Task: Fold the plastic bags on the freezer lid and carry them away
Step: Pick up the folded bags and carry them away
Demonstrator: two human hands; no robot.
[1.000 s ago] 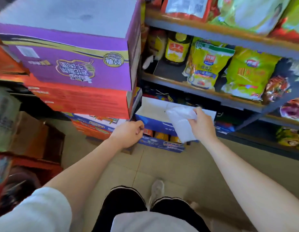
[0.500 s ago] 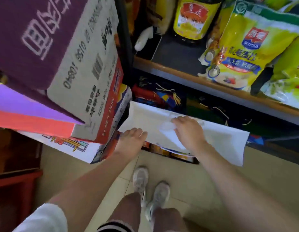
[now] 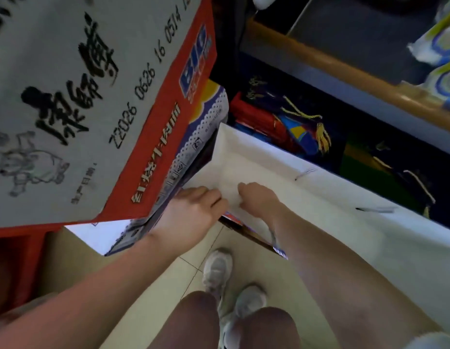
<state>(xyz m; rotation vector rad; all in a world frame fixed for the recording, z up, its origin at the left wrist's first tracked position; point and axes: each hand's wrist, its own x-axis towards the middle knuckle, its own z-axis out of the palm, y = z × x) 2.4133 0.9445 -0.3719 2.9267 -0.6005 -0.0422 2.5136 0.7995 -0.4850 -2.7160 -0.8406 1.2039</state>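
- A white open-topped box (image 3: 307, 197) sits low on the floor, under the shelving; its inner walls are smooth, matte and plain, and its near rim shows a coloured printed edge.
- Inside it, at the near left corner, lies the folded plastic bag (image 3: 231, 195), a thin, pale, faintly translucent sheet that nearly blends with the box lining.
- The right hand (image 3: 259, 197) is palm down on the bag, fingers curled and pressing it into the box; whether it pinches the film I cannot tell.
- The left hand (image 3: 193, 210) rests at the box's left rim, fingers bent loosely and touching the bag's edge.
- A large cardboard carton (image 3: 80, 96), grey with black characters and a red band, overhangs on the left, stacked on a blue-and-white printed carton (image 3: 193, 142).
- Behind the box, dark bags with gold cord handles (image 3: 307, 127) stand under a wooden-edged shelf (image 3: 344, 71).
- Beige floor tiles (image 3: 168, 273) lie below, with two grey trainers (image 3: 216, 270).
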